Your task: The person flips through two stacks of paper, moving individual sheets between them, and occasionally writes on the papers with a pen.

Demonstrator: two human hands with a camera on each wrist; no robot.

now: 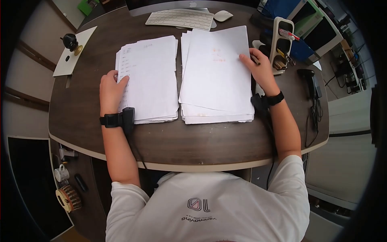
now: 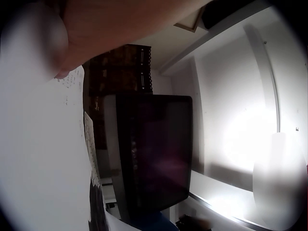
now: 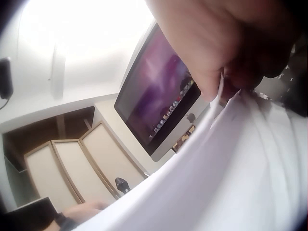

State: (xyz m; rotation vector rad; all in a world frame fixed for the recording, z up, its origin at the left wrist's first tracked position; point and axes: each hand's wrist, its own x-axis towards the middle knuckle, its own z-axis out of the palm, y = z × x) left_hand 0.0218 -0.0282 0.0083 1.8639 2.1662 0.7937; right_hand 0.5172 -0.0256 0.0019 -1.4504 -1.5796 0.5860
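Two stacks of paper lie side by side on the desk. At the left edge of the left stack (image 1: 151,86), my left hand (image 1: 111,89) grips the pages, thumb on the top sheet. That sheet bears a column of small handwriting. My right hand (image 1: 263,74) pinches the right edge of the top sheet (image 1: 215,82) on the right stack, which has faint reddish marks. A dark pen (image 1: 255,59) sticks out between the right hand's fingers. In the right wrist view the thumb and fingers hold a raised paper edge (image 3: 217,98), with more sheets fanned beside it.
A white keyboard (image 1: 179,19) and mouse (image 1: 223,15) sit behind the stacks, below a monitor (image 1: 161,4). An organizer (image 1: 278,48) with pens stands right of the right hand. A black scanner-like device (image 1: 308,82) with a coiled cable lies at the desk's right side.
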